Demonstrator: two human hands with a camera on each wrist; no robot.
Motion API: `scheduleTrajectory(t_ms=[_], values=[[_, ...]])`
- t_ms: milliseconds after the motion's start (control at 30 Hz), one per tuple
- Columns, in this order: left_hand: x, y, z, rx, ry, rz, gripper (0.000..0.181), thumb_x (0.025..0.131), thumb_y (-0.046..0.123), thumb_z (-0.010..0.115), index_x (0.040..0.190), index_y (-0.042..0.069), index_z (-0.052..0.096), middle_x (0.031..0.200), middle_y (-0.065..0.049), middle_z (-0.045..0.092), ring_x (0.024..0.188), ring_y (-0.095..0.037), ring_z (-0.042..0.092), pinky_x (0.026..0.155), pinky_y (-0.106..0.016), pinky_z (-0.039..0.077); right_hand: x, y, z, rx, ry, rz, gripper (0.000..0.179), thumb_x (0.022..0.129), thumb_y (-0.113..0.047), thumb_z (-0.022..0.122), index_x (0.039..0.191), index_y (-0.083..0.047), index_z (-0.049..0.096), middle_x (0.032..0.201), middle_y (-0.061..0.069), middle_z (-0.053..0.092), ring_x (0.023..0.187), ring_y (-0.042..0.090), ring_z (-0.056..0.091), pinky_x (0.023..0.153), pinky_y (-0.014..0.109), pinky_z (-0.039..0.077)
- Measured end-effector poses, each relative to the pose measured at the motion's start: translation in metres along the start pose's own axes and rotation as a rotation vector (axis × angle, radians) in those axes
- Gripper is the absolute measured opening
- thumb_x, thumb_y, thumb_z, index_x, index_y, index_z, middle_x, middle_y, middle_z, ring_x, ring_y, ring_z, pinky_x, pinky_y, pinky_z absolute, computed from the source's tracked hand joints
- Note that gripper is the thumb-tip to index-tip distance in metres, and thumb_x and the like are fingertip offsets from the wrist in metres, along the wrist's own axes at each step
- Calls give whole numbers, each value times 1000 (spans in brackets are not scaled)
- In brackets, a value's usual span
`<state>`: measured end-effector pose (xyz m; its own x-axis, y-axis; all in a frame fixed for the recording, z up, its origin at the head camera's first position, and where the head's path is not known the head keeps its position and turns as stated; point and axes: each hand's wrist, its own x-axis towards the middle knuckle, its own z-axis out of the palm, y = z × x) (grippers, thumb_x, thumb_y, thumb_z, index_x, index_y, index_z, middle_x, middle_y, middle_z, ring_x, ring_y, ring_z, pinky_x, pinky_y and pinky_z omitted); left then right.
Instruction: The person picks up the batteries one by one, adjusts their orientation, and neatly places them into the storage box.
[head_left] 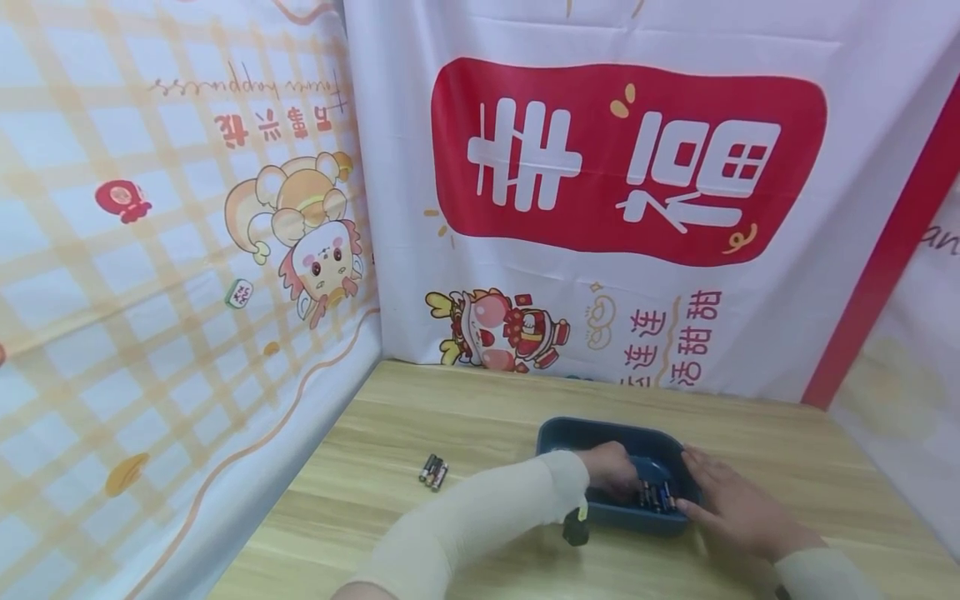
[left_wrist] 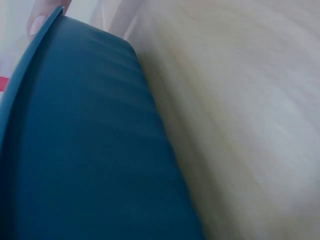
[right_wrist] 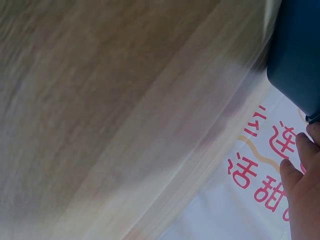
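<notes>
left hand (head_left: 613,468) reaches inside blue bin (head_left: 633,520), grip unreadable from here; right hand (head_left: 738,504), uncurled, contacts it at three o'clock; batteries (head_left: 657,497) lie inside, four o'clock.

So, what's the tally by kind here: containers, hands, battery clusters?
Containers: 1 (blue bin)
Hands: 2 (left hand, right hand)
Battery clusters: 2 (table cluster, bin cluster); single batteries are too small to count surely
Total: 5

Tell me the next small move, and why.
Perhaps pinch the nearest of the batteries inside the blue bin with the left hand: it is inside, beside them, and the right hand touches the bin's side, likely steadying it.
</notes>
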<state>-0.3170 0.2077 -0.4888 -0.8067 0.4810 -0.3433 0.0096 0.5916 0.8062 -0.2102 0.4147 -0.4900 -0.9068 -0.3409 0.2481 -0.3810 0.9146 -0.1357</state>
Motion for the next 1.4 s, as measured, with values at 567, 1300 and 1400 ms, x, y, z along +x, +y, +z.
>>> scheduleTrajectory(t_ms=[567,1300,1400], values=[[-52,-22,-85,-213,-161,194,8,91,6,66,99,2,67,99,-21,67,77,-27,67,63,-36,60,2,6,7,-6,-24,23,78,95,-56,52,146,2,38,153,18,32,137,41,31,107,60,30],[-93,-62,-167,-301,-67,250,22,97,16,61,112,-1,63,103,-21,64,89,-32,66,73,-39,60,-1,3,9,4,3,3,76,95,-52,54,146,2,37,152,20,33,136,43,32,111,17,-6],[-97,-71,-174,-294,-55,224,21,97,15,60,112,0,63,104,-21,64,93,-35,65,75,-41,60,-1,4,9,-12,21,-15,75,95,-50,55,146,3,37,151,21,34,135,44,34,102,6,-11]])
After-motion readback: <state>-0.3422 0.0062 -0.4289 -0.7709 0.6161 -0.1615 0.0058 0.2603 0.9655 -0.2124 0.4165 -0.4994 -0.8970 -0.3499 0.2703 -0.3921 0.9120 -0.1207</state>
